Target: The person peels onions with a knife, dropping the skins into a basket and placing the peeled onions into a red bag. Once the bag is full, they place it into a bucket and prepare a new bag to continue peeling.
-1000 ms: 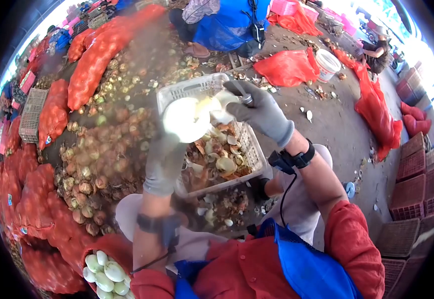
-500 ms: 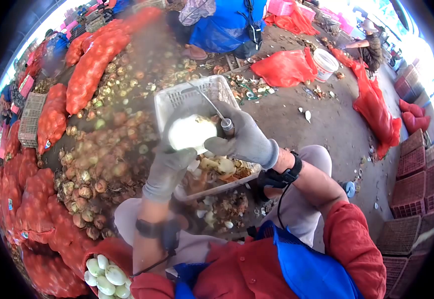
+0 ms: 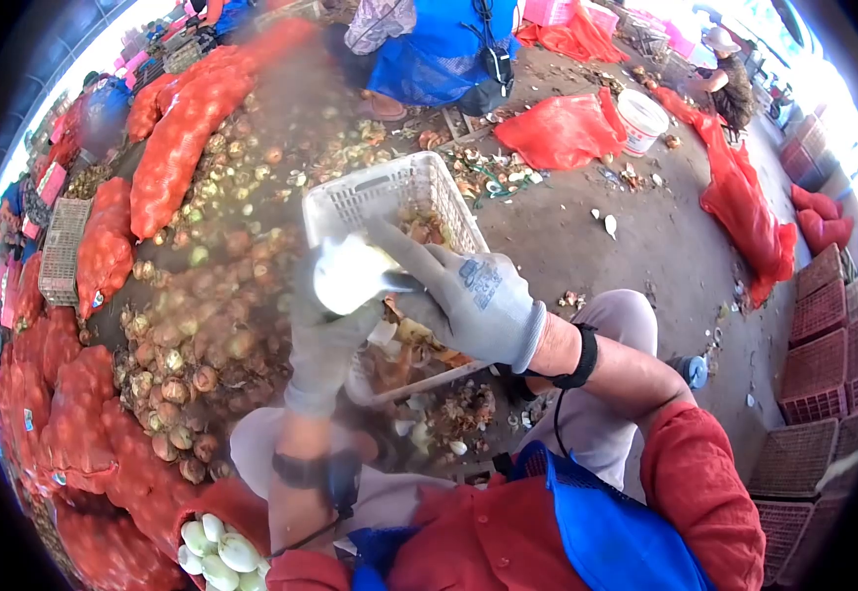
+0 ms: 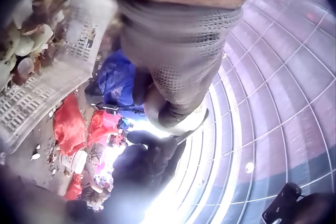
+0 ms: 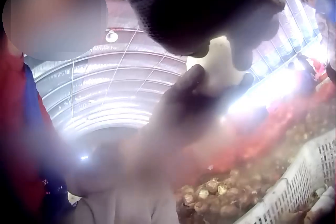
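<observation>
A white peeled onion (image 3: 350, 276), glaring bright in the head view, sits in my gloved left hand (image 3: 322, 350), whose fingers wrap its side. My gloved right hand (image 3: 483, 300) is against the onion's right side, its forefinger stretched along the top. That hand grips a knife (image 3: 404, 283); only a short dark part shows, the rest hidden by glove and onion. In the right wrist view the onion (image 5: 220, 64) is between both gloves. Below the hands stands a white plastic crate (image 3: 463, 202) holding onion skins (image 3: 419, 340).
Unpeeled onions (image 3: 168, 360) spread over the floor at left, beside full red mesh sacks (image 3: 192, 148). A sack of peeled onions (image 3: 220, 552) stands by my left elbow. Stacked crates (image 3: 813, 364) line the right. A white bucket (image 3: 642, 120) and another person in blue (image 3: 439, 54) are ahead.
My right hand first came down from the upper right to the onion, then turned over so the glove's back faces up. The knife blade, earlier pointing up left, is now mostly hidden. The left hand keeps the onion.
</observation>
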The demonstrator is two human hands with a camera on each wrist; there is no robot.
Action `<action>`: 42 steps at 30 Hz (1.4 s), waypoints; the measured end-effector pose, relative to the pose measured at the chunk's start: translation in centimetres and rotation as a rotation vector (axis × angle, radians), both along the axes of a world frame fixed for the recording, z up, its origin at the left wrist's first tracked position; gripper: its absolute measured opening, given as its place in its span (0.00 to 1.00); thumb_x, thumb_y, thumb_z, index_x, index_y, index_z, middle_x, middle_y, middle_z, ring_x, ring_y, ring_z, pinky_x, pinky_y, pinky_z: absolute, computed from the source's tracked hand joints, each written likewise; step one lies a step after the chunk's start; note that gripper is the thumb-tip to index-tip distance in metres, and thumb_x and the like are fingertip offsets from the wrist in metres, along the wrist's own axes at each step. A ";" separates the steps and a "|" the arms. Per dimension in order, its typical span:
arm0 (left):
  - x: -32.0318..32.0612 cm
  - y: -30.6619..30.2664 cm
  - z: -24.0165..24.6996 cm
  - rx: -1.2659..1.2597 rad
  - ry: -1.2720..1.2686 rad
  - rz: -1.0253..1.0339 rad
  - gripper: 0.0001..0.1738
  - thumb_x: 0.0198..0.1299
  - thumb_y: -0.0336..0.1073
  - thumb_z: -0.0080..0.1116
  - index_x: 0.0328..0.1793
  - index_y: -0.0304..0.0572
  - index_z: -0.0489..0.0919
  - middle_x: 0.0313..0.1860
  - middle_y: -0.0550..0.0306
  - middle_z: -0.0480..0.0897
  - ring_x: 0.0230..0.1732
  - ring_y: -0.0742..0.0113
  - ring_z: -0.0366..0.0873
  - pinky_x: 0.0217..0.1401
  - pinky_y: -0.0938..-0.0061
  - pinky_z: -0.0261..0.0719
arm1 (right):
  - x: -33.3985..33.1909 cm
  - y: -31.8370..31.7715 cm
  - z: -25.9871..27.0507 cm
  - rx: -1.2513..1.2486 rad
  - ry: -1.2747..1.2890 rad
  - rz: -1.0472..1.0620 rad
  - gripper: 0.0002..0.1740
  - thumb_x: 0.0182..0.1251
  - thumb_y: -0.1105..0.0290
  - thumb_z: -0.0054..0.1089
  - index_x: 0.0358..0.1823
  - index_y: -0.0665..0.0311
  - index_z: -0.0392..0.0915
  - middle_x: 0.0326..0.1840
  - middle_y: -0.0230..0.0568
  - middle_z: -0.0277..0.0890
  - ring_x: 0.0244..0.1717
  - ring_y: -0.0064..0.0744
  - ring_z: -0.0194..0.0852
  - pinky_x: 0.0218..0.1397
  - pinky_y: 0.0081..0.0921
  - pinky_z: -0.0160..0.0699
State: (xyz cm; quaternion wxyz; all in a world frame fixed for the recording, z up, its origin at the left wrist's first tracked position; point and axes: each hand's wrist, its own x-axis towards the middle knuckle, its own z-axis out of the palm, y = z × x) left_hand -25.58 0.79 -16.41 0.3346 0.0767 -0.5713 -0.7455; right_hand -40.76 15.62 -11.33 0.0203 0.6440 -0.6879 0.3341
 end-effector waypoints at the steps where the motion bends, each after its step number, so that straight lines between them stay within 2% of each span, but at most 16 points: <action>1: 0.1 0.0 0.0 -0.181 -0.034 0.052 0.40 0.57 0.16 0.63 0.77 0.42 0.66 0.71 0.54 0.76 0.69 0.64 0.76 0.72 0.66 0.78 | -0.6 -0.3 -0.1 -0.005 0.002 -0.006 0.38 0.77 0.55 0.58 0.83 0.56 0.56 0.41 0.51 0.85 0.35 0.51 0.86 0.36 0.41 0.83; 4: -0.4 0.3 0.6 -0.412 -0.017 0.070 0.41 0.54 0.14 0.63 0.75 0.45 0.67 0.74 0.51 0.74 0.72 0.61 0.75 0.75 0.65 0.76 | -3.5 -0.4 -0.6 0.072 -0.223 -0.043 0.32 0.81 0.54 0.53 0.81 0.55 0.63 0.34 0.47 0.84 0.31 0.44 0.86 0.34 0.39 0.82; 5: -0.6 0.5 0.7 -0.385 0.077 0.101 0.41 0.53 0.14 0.63 0.74 0.47 0.67 0.76 0.49 0.72 0.73 0.60 0.74 0.75 0.65 0.75 | -4.2 -0.3 -0.1 0.184 -0.558 0.021 0.32 0.82 0.53 0.52 0.81 0.60 0.62 0.34 0.43 0.83 0.34 0.37 0.85 0.39 0.36 0.82; 7: -0.5 0.0 0.9 -0.408 0.180 0.149 0.44 0.50 0.11 0.64 0.73 0.51 0.67 0.80 0.47 0.67 0.76 0.56 0.71 0.77 0.63 0.73 | -4.5 0.1 1.0 0.273 -0.704 0.038 0.34 0.85 0.51 0.46 0.82 0.66 0.59 0.33 0.33 0.80 0.36 0.26 0.79 0.44 0.31 0.81; 12: -0.1 0.1 0.7 -0.437 0.044 0.264 0.42 0.52 0.14 0.66 0.73 0.48 0.67 0.80 0.48 0.66 0.76 0.57 0.70 0.78 0.62 0.72 | -1.5 0.4 0.2 -0.103 -0.432 0.218 0.38 0.76 0.65 0.58 0.83 0.64 0.55 0.29 0.48 0.81 0.29 0.49 0.84 0.36 0.40 0.82; 16: 0.0 0.7 1.1 -0.357 -0.041 0.161 0.38 0.54 0.20 0.70 0.72 0.44 0.68 0.75 0.48 0.71 0.74 0.56 0.71 0.76 0.61 0.72 | -1.1 0.2 -0.8 -0.047 -0.199 0.121 0.35 0.75 0.65 0.59 0.80 0.63 0.60 0.23 0.46 0.79 0.26 0.48 0.84 0.34 0.41 0.82; 21: -0.5 0.1 0.2 -0.862 0.048 0.346 0.35 0.56 0.23 0.72 0.68 0.48 0.69 0.72 0.45 0.72 0.71 0.51 0.72 0.73 0.58 0.72 | -0.8 -0.2 -1.0 -0.148 -0.130 0.029 0.31 0.76 0.65 0.58 0.78 0.59 0.66 0.21 0.45 0.78 0.24 0.46 0.83 0.33 0.41 0.81; 23: -0.5 0.7 1.4 -1.114 0.044 0.443 0.37 0.52 0.17 0.69 0.67 0.51 0.69 0.69 0.42 0.72 0.63 0.47 0.77 0.64 0.61 0.80 | -2.6 -0.5 -1.4 0.070 -0.520 0.145 0.30 0.81 0.59 0.55 0.79 0.60 0.65 0.27 0.33 0.77 0.29 0.31 0.80 0.36 0.30 0.81; 25: -0.7 1.9 2.1 -1.046 0.124 0.357 0.35 0.54 0.20 0.70 0.65 0.52 0.69 0.72 0.42 0.71 0.68 0.47 0.74 0.67 0.60 0.79 | -4.4 -0.5 -0.8 0.191 -0.828 0.203 0.31 0.84 0.52 0.52 0.79 0.61 0.66 0.29 0.23 0.71 0.32 0.15 0.73 0.37 0.20 0.79; 26: -0.5 2.0 2.1 -0.949 0.135 0.306 0.34 0.55 0.21 0.72 0.65 0.53 0.69 0.73 0.41 0.69 0.70 0.46 0.72 0.68 0.59 0.80 | -5.2 -0.1 0.2 0.252 -1.059 0.121 0.31 0.84 0.53 0.52 0.79 0.61 0.66 0.31 0.25 0.71 0.32 0.17 0.72 0.39 0.23 0.80; 28: -0.1 1.9 2.3 -0.847 0.151 0.265 0.34 0.56 0.22 0.73 0.65 0.54 0.69 0.75 0.40 0.68 0.73 0.46 0.70 0.69 0.59 0.80 | -7.6 -0.6 -1.1 0.207 -0.563 -0.018 0.31 0.84 0.55 0.52 0.79 0.63 0.64 0.31 0.30 0.73 0.32 0.20 0.74 0.40 0.26 0.80; 31: -0.2 1.5 2.7 -0.873 0.036 0.380 0.38 0.53 0.19 0.74 0.66 0.57 0.69 0.75 0.40 0.68 0.75 0.47 0.69 0.72 0.58 0.76 | -4.9 0.5 0.1 0.085 -0.483 -0.008 0.32 0.84 0.58 0.52 0.81 0.65 0.60 0.31 0.36 0.76 0.33 0.26 0.76 0.41 0.29 0.79; 32: -0.4 1.4 2.3 -0.871 0.030 0.387 0.38 0.53 0.19 0.74 0.66 0.57 0.69 0.75 0.40 0.68 0.75 0.47 0.69 0.72 0.58 0.76 | -4.0 0.8 0.7 0.090 -0.485 0.000 0.32 0.84 0.58 0.52 0.81 0.65 0.60 0.31 0.36 0.76 0.33 0.26 0.76 0.41 0.29 0.79; 35: -0.8 1.1 1.6 -1.062 0.105 0.526 0.38 0.53 0.13 0.63 0.67 0.57 0.70 0.68 0.47 0.69 0.65 0.49 0.74 0.64 0.62 0.80 | -2.0 1.6 2.4 0.039 -0.487 0.246 0.27 0.81 0.63 0.52 0.77 0.63 0.66 0.32 0.49 0.82 0.34 0.46 0.86 0.39 0.39 0.80; 40: -0.8 1.5 1.6 -0.999 0.096 0.365 0.39 0.50 0.13 0.65 0.66 0.59 0.71 0.65 0.48 0.70 0.62 0.49 0.75 0.60 0.61 0.80 | -2.6 0.0 0.1 0.084 -0.285 0.123 0.26 0.80 0.62 0.54 0.75 0.63 0.69 0.29 0.50 0.80 0.31 0.43 0.84 0.38 0.36 0.79; 42: -0.8 0.7 1.3 -1.138 0.066 0.420 0.38 0.53 0.20 0.74 0.66 0.58 0.70 0.72 0.47 0.68 0.71 0.48 0.71 0.69 0.60 0.77 | -2.9 -1.3 -2.0 -0.058 -0.652 0.258 0.28 0.82 0.56 0.53 0.75 0.63 0.69 0.27 0.42 0.79 0.28 0.37 0.81 0.37 0.34 0.79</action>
